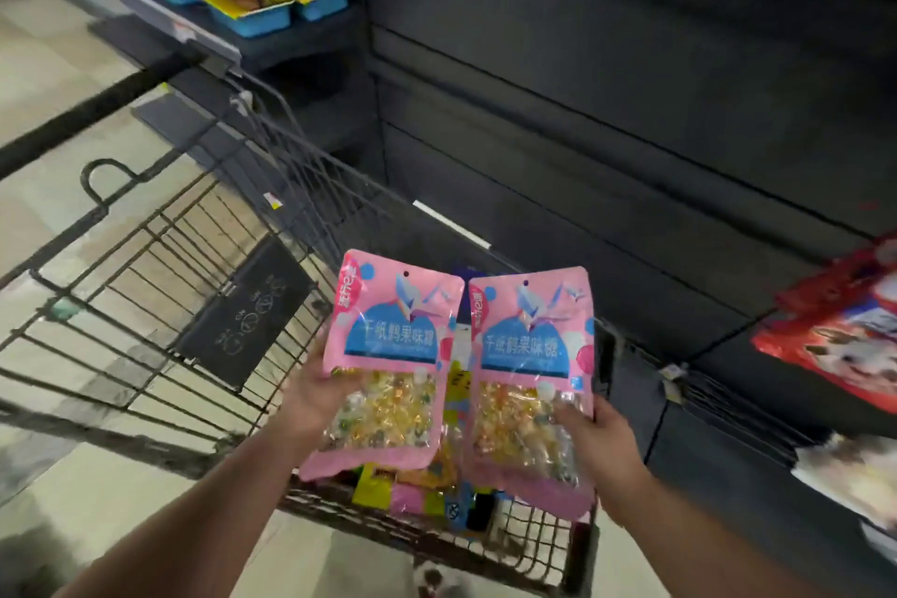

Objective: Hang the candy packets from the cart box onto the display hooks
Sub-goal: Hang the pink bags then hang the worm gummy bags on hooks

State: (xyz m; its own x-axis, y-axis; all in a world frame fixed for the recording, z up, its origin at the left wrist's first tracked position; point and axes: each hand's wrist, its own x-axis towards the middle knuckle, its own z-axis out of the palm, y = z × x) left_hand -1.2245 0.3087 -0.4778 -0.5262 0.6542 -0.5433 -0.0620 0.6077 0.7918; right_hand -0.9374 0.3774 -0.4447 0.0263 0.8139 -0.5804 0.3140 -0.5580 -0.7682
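Pink packet (pixel 394 345) upright in each hand (pixel 310 398)

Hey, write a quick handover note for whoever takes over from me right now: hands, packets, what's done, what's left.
Left hand grips one pink candy packet by its lower half; right hand grips a second pink packet the same way. Both are held upright, side by side, above the cart, on no hook yet. Mixed packets lie in the cart beneath. Red packets hang at the far right. Left: hang these two, then the rest.
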